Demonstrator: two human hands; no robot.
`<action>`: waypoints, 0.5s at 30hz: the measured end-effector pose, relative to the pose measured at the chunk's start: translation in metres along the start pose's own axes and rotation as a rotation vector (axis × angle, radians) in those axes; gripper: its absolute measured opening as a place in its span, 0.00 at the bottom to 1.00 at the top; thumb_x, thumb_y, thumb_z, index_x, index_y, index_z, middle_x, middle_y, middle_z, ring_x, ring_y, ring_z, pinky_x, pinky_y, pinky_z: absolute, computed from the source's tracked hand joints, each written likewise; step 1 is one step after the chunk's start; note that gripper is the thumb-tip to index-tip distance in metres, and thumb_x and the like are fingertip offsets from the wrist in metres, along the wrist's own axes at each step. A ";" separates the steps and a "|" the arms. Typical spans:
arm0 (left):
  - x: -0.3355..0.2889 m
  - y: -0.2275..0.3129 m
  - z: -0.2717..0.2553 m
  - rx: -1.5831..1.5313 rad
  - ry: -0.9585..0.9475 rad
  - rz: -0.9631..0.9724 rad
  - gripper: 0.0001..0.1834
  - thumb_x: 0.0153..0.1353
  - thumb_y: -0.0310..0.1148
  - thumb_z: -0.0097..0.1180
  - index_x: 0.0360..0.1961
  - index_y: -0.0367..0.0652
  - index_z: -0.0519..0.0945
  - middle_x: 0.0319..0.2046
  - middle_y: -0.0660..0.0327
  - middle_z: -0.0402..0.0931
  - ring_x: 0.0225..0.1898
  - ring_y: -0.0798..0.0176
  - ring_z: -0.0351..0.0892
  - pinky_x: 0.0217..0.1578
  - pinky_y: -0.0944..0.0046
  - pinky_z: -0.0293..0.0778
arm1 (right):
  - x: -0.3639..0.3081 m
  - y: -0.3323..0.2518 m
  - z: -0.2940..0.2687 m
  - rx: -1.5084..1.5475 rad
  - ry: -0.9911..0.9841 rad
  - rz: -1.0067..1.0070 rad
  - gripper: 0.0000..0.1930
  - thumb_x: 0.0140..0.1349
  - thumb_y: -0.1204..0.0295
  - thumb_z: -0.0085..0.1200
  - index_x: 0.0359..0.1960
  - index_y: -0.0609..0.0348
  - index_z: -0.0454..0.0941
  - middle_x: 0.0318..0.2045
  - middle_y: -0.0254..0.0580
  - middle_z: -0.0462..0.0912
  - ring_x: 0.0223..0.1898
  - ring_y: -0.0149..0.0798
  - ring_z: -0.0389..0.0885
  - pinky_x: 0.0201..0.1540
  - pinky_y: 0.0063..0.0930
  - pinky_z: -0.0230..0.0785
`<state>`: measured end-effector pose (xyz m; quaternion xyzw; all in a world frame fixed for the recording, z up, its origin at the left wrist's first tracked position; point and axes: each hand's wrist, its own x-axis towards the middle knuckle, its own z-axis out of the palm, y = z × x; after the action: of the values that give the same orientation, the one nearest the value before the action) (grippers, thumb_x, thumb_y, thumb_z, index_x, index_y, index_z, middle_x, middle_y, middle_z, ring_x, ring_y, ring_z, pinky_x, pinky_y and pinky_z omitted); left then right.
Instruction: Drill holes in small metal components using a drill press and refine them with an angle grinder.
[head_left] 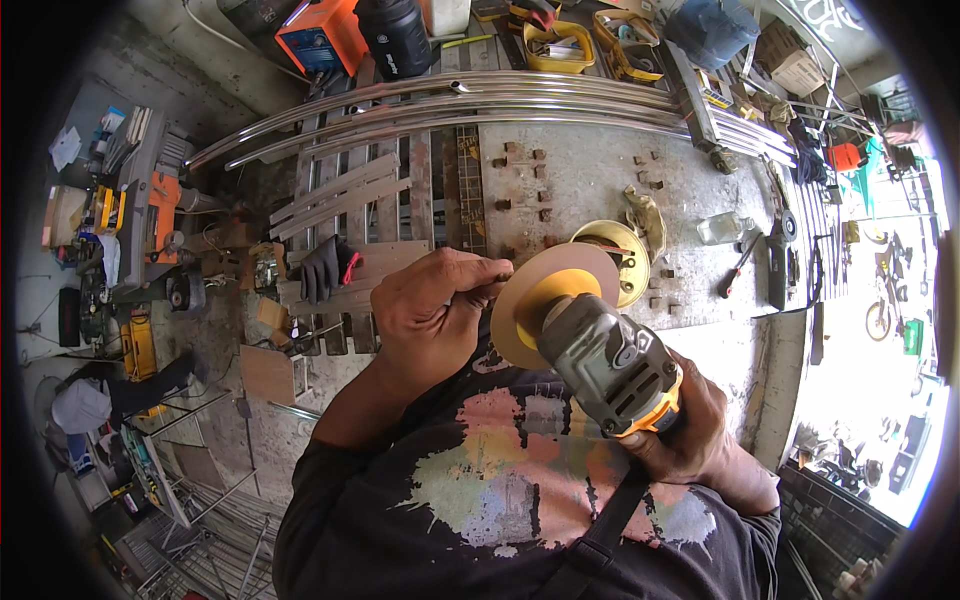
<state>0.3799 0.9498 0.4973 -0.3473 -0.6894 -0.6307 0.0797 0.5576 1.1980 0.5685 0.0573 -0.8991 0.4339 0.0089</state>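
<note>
My right hand (697, 425) is wrapped round the body of a yellow, black and grey angle grinder (608, 352), held up in front of my chest. A round disc (520, 300), tan with a yellow centre, is mounted on its head and faces up and away from me. Beside the disc's left edge my left hand (432, 303) is closed in a pinch. Whatever lies between its fingertips is too small or hidden to name. Just past the disc, a round cream-coloured tin (640, 262) sits on the metal-topped bench (590, 160), partly covered by the disc.
Several small rusty metal pieces (540, 170) lie on the bench. Long shiny tubes (460, 105) run across its far side. Dark gloves (322, 268) rest on slats at left. A clear bottle (724, 228), a screwdriver (738, 268) and another grinder (783, 245) are at right.
</note>
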 end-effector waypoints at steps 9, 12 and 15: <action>0.000 0.000 0.001 0.012 0.006 0.000 0.20 0.55 0.03 0.56 0.44 0.33 0.86 0.35 0.54 0.86 0.36 0.64 0.87 0.39 0.67 0.85 | -0.001 0.000 0.000 -0.030 0.006 0.010 0.43 0.59 0.52 0.72 0.64 0.77 0.69 0.45 0.61 0.85 0.44 0.55 0.90 0.47 0.40 0.82; 0.002 0.000 0.000 -0.016 0.028 -0.018 0.19 0.56 0.04 0.57 0.44 0.33 0.86 0.34 0.54 0.85 0.35 0.64 0.87 0.39 0.67 0.85 | -0.003 0.002 0.000 -0.034 0.013 -0.005 0.43 0.59 0.52 0.72 0.63 0.78 0.70 0.45 0.61 0.85 0.44 0.54 0.90 0.47 0.40 0.82; 0.002 -0.005 -0.002 -0.017 0.041 -0.031 0.13 0.60 0.10 0.62 0.43 0.33 0.86 0.35 0.54 0.86 0.36 0.65 0.87 0.39 0.67 0.84 | -0.006 0.004 0.000 -0.032 0.032 -0.024 0.43 0.59 0.52 0.72 0.63 0.78 0.70 0.44 0.61 0.85 0.44 0.54 0.90 0.47 0.40 0.82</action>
<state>0.3751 0.9492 0.4943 -0.3244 -0.6876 -0.6445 0.0811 0.5629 1.2014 0.5652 0.0613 -0.9049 0.4203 0.0294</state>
